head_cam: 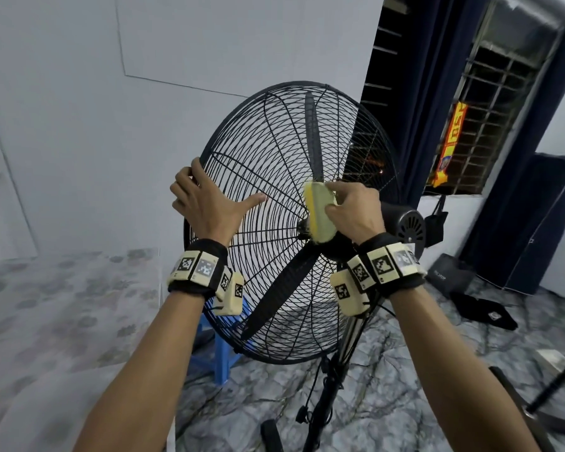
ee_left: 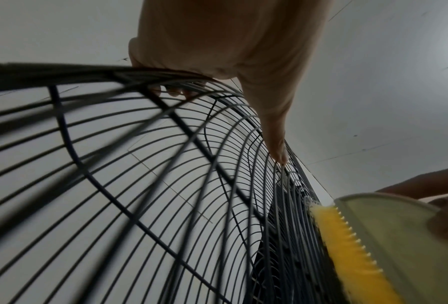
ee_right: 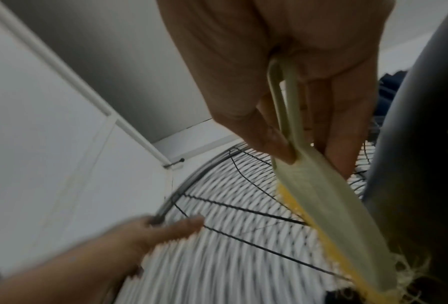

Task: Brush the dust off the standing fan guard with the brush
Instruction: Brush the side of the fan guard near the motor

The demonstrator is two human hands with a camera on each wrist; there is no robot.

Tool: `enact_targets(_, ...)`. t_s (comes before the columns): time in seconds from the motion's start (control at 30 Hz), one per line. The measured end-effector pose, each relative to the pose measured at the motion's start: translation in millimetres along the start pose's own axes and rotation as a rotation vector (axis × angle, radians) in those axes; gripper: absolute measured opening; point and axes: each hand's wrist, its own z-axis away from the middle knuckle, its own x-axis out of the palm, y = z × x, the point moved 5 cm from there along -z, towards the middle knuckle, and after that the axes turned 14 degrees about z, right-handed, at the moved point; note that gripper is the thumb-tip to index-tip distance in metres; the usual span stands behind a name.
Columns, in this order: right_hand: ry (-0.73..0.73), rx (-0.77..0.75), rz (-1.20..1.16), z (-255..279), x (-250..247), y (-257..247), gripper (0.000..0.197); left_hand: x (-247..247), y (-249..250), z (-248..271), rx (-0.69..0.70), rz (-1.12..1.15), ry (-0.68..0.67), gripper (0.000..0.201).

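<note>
A tall black standing fan shows its round wire guard [head_cam: 268, 177] in the middle of the head view. My left hand [head_cam: 206, 200] grips the guard's left rim [ee_left: 93, 72], fingers curled over the edge and thumb lying across the wires. My right hand [head_cam: 353, 207] holds a pale green brush [head_cam: 322, 213] with yellow bristles [ee_left: 347, 246]. The bristles press on the wires near the hub. In the right wrist view my thumb and fingers pinch the brush handle [ee_right: 282, 98].
The fan motor housing [head_cam: 405, 223] sticks out behind my right hand. A blue plastic stool [head_cam: 222, 350] stands behind the fan's lower left. Black bags [head_cam: 450, 272] lie on the marbled floor at the right, by a dark curtain [head_cam: 415, 93] and window.
</note>
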Motion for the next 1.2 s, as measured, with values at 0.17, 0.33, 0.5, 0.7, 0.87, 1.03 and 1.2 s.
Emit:
enact_targets(0.17, 0.358, -0.131, -0.340, 7, -34, -45, 0.047, -1, 1, 1, 0.006, 0.045, -0.013, 0.134)
enact_targets(0.33, 0.398, -0.494, -0.375, -17, -28, -138, 0.023, -2, 4, 8, 0.012, 0.085, -0.008, 0.134)
enact_targets(0.5, 0.205, -0.761, -0.167, -34, -13, -205, 0.028, -8, 6, 14, 0.039, 0.236, 0.046, 0.119)
enact_targets(0.7, 0.163, -0.781, 0.195, -47, -26, -213, 0.038, -10, 0, 16, 0.083, 0.276, 0.052, 0.111)
enact_targets(0.87, 0.147, -0.837, 0.120, -39, -16, -208, 0.038, -8, 2, 18, 0.104, 0.239, 0.078, 0.109)
enact_targets(1.03, 0.245, -0.827, 0.169, -35, -23, -203, 0.028, -8, 1, 16, 0.109, 0.214, 0.105, 0.109)
enact_targets(1.2, 0.266, -0.911, 0.129, -24, -8, -192, 0.028, -5, -1, 15, 0.060, 0.243, 0.065, 0.111)
